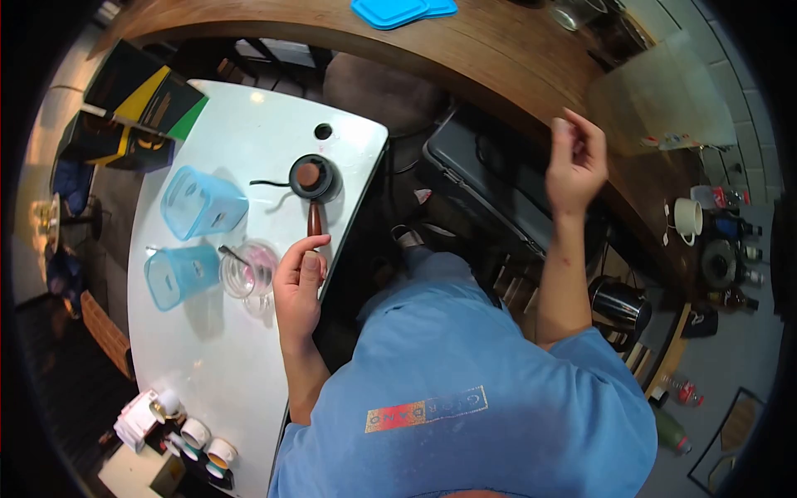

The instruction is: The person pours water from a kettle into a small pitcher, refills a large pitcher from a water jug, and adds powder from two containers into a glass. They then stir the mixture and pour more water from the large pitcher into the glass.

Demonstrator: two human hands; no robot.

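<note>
My left hand (299, 286) is over the right edge of the white table (203, 349), fingers loosely curled and thumb apart from them. Its index finger lies close to the end of a wooden handle on a small dark kettle (310, 176) with a thin spout; contact cannot be made out. Just left of that hand stands a clear glass jug (249, 270) with a spoon-like utensil in it. My right hand (577, 166) is raised near the edge of the wooden counter (490, 50), thumb and index finger apart, nothing visible between them.
Two translucent blue containers (203, 203) stand left of the kettle. Blue lids (390, 10) lie on the counter. A black case (481, 178) sits below it. White cups (196, 432) are at the table's near left. A metal kettle (621, 303) and bottles (735, 253) are at right.
</note>
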